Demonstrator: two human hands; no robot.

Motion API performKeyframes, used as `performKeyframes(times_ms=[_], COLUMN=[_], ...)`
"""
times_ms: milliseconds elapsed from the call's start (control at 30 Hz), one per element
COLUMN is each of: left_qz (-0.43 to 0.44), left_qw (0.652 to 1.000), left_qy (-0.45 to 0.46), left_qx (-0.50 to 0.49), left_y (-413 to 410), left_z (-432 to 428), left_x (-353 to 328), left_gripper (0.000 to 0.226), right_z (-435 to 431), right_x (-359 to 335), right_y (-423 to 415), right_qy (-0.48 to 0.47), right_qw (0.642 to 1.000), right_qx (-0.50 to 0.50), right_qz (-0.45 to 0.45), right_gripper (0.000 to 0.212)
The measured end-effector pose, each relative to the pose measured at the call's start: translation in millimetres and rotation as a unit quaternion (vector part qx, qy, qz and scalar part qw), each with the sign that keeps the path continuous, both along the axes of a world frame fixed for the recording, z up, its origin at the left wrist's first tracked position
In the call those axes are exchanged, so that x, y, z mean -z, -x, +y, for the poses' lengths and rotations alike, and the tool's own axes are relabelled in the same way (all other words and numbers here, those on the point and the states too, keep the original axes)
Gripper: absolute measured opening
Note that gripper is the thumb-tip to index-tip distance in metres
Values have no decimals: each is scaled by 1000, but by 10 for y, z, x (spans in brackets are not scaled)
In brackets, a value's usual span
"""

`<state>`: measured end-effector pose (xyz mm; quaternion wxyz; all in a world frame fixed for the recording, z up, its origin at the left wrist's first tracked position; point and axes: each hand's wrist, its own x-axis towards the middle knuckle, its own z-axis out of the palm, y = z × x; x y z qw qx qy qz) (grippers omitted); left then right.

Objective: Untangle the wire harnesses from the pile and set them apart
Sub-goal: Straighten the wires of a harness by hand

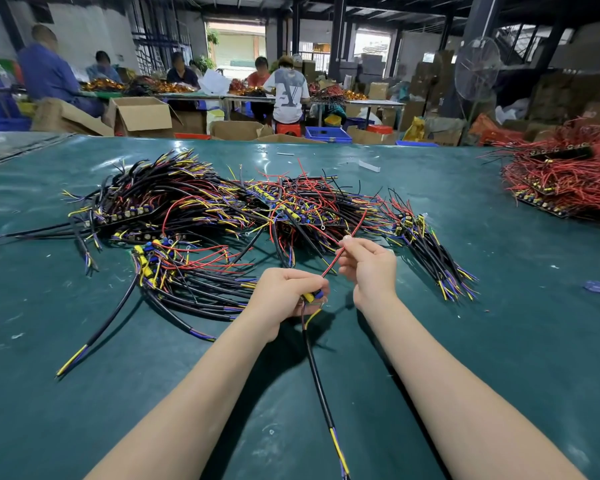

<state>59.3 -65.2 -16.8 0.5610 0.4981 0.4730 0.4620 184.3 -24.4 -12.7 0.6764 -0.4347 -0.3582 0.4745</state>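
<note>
The harness's black cable (321, 386) trailed toward the person. The left hand (284, 299) gripped its yellow-and-blue end, and the right hand (369, 271) pinched its red wire (359, 223). That wire seemed to reach into the pile (205, 209) beyond, so tugging could snag it and drag neighbours along.

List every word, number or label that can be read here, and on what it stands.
"V": big grey letter on the back of a white T-shirt at the far tables; the rest of the print is unclear.
Cardboard boxes: any print is too blurred.
Parts on the wire harnesses: too small to read.
</note>
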Motion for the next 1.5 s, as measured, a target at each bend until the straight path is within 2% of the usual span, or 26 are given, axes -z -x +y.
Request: performKeyframes(times_ms=[133, 300, 533, 767, 1000, 1167, 1233, 1300, 1400, 1500], left_qz=[-5, 61, 53, 56, 29, 43, -5, -47, -76, -104], left_qw=[1000, 997, 997, 992, 995, 997, 999, 998, 995, 991], left_qy=[-1, -29, -35, -71, -67, -49, -43, -36, -32, -26], left_qx=[11, 26, 47, 92, 68, 36, -6, -37, -56, -75], left_y=[9, -48, -12, 40, 60, 9, 26, 43, 41, 34], left_z=[-9, -38, -44, -73, -74, -52, -34, -18, -14, -20], left_x=[-1, -3, 4, 34, 35, 31, 36, 32, 19, 4], left_gripper=[25, 27, 27, 25, 36, 38, 34, 29, 34, 33], right_z=[23, 42, 95, 131, 150, 160, 149, 122, 62, -17], right_x=[-82, -106, -93, -44, -17, -32, -65, -98, -110, -128], right_y=[-103, -210, -207, -212, -199, -242, -244, -222, -141, -53], right_qy=[54, 111, 94, 143, 144, 106, 86, 82, 74, 40], right_qw=[991, 959, 949, 942, 948, 944, 952, 970, 994, 993], right_qx=[13, -1, 9, 1, 25, 26, 9, -4, -25, -78], right_qz=[122, 262, 300, 304, 283, 310, 293, 230, 79, -83], right_gripper=[21, 26, 18, 22, 20, 24, 27, 29, 31, 30])
